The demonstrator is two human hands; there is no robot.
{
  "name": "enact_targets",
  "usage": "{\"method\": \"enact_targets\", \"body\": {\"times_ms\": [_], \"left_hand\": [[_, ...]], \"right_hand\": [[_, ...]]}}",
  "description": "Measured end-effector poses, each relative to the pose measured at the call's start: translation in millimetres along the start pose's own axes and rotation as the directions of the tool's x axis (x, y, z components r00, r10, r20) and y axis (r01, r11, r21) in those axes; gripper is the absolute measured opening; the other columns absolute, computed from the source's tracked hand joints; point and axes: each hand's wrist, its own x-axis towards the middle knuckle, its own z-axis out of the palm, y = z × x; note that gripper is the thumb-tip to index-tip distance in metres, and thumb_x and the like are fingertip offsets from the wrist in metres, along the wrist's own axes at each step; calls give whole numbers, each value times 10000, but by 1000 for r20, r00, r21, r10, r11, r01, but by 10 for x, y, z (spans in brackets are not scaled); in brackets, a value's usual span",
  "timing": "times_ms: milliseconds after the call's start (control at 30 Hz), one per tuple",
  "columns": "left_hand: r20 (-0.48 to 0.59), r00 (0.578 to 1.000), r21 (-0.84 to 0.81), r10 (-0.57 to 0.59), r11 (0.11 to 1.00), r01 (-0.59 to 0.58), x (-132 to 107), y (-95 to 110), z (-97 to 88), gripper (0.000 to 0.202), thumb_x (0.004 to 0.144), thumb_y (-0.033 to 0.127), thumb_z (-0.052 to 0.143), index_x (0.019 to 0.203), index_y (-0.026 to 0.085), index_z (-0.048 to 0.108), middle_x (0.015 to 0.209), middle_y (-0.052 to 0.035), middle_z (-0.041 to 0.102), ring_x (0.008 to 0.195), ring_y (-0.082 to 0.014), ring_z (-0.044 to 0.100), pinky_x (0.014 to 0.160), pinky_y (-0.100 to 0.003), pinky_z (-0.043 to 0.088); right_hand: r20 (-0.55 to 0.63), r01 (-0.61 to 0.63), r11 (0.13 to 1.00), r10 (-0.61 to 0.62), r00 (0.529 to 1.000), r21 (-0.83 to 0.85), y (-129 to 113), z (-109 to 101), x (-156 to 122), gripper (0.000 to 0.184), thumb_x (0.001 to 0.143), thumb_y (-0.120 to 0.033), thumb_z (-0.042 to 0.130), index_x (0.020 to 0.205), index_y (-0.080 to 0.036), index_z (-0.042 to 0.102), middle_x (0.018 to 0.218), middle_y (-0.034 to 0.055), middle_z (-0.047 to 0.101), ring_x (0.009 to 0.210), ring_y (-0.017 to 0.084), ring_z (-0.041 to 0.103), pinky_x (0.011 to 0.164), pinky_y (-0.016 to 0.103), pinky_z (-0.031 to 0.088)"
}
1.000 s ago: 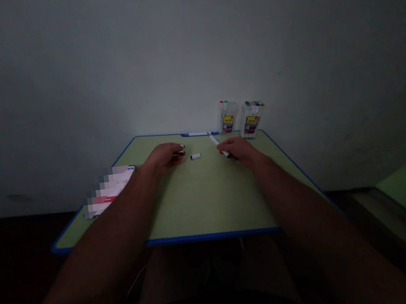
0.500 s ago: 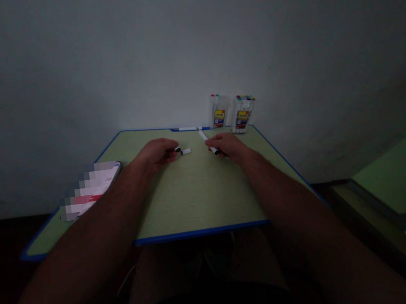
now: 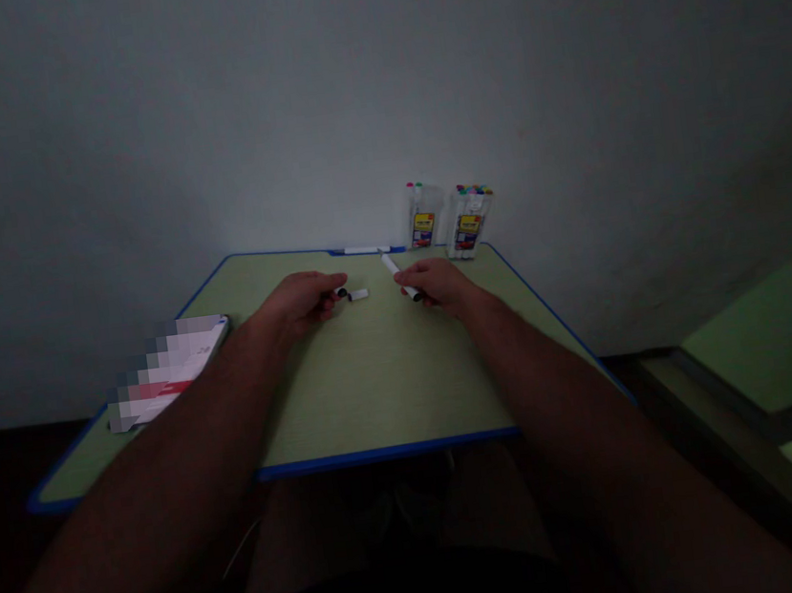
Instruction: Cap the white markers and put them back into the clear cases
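Note:
My right hand [image 3: 438, 284] rests on the green table [image 3: 378, 385] with its fingers closed round a white marker pen [image 3: 390, 265] that points away to the upper left, its dark end at my fingers. My left hand [image 3: 303, 303] lies curled on the table and pinches a small dark piece [image 3: 342, 293] at its fingertips. A small white cap [image 3: 359, 294] lies on the table just right of that piece, between my two hands.
Two clear packs of coloured markers [image 3: 420, 217] [image 3: 468, 220] stand at the table's far right against the wall. Another white and blue marker [image 3: 362, 251] lies along the far edge. A phone [image 3: 166, 371] lies at the left edge. A second green table [image 3: 791, 335] is at right.
Both hands have drawn a little closer to the white cap. The view has shifted, so everything sits slightly further left and higher in the picture.

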Motion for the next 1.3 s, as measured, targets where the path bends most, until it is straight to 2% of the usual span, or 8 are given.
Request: {"method": "enact_targets", "body": {"times_ms": [433,733,967,1133,1300], "left_hand": [[-46,999,81,7,997,-4,-20,-7,9,248,791,163,690,602,180,531,532,29,494,428,-65,409,423,-218,322],[-74,997,101,21,995,-14,-45,3,7,206,763,135,706,613,171,571,537,21,508,444,-73,442,444,-229,375],[-77,997,109,-5,994,14,20,-17,-45,286,763,167,729,569,176,519,474,32,462,407,-77,409,413,-235,341],[-59,997,109,-41,993,47,4,1,-47,251,785,154,724,612,163,543,505,28,491,416,-70,425,426,-229,348],[-32,996,54,-82,995,83,-64,47,-19,232,833,148,680,628,145,571,611,-43,613,480,-93,534,471,-231,398]], "right_hand": [[-8,20,997,-20,1000,-80,39,3,38,246,746,-370,786,749,-160,659,658,2,618,482,56,453,412,186,314],[-5,15,996,-15,1000,-89,10,12,13,237,762,-348,781,751,-152,647,661,6,614,467,54,445,397,192,307],[7,28,997,-27,1000,-71,14,10,9,226,769,-338,768,740,-150,645,638,-6,594,457,57,439,388,199,310],[18,43,997,-42,999,-67,34,1,23,223,763,-347,768,755,-148,668,649,-4,606,459,55,429,392,201,304],[23,50,996,-48,999,-71,51,-9,38,226,769,-354,761,746,-151,664,636,-9,597,460,60,431,392,207,309]]}}
